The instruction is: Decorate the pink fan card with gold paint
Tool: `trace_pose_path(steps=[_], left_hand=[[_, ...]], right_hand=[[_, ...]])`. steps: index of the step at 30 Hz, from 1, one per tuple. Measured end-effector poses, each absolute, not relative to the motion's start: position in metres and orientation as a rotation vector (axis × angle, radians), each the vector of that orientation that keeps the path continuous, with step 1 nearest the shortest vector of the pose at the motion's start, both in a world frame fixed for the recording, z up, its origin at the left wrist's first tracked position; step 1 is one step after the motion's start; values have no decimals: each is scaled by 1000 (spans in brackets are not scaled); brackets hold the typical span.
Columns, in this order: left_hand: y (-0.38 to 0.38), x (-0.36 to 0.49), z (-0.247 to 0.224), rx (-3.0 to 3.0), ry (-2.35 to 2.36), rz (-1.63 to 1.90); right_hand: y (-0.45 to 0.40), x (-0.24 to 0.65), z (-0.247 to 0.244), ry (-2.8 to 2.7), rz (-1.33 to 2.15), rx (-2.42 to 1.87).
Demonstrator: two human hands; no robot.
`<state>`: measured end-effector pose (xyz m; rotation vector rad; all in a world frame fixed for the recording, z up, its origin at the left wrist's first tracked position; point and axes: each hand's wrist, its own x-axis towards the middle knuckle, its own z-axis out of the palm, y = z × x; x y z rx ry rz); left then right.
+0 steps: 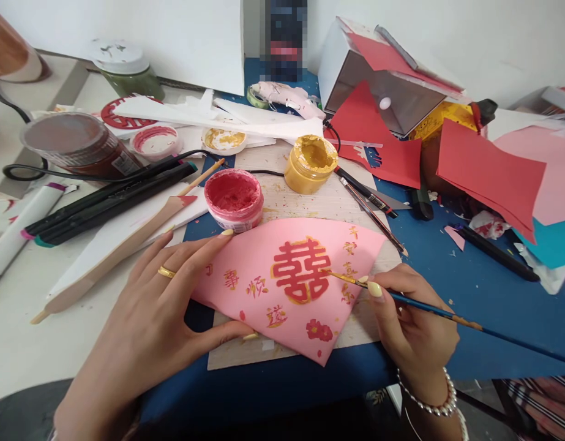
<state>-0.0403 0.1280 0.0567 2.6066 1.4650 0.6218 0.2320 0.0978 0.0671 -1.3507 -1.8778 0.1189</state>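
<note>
A fan-shaped piece of pink paper (268,251) lies in front of me, with a large red double-happiness character (302,269) edged in gold. Smaller gold and red characters and red flowers surround it. My left hand (172,288) holds the paper's left end, thumb at the lower edge and index finger at the upper edge. Between the thumb and fingers of my right hand (408,321) is a thin blue paintbrush (424,309); its tip touches the right side of the big character. Behind the paper stand open jars of red paint (233,199) and gold paint (311,164).
Black markers (117,196) and a wooden stick (121,248) lie at left. A utility knife (367,191) and pencil (371,217) rest right of the gold jar. Red paper sheets (491,174) and a box (378,79) stand at the right back.
</note>
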Motion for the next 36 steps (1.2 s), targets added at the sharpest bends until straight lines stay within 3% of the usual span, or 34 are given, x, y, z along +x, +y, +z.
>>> trace_pose_path(steps=[28, 36], left_hand=[[127, -41, 57, 2611, 1475, 619], [128, -39, 54, 2591, 1467, 681]], right_hand=[[97, 229, 62, -1642, 15, -1341], [97, 234, 64, -1833, 166, -1315]])
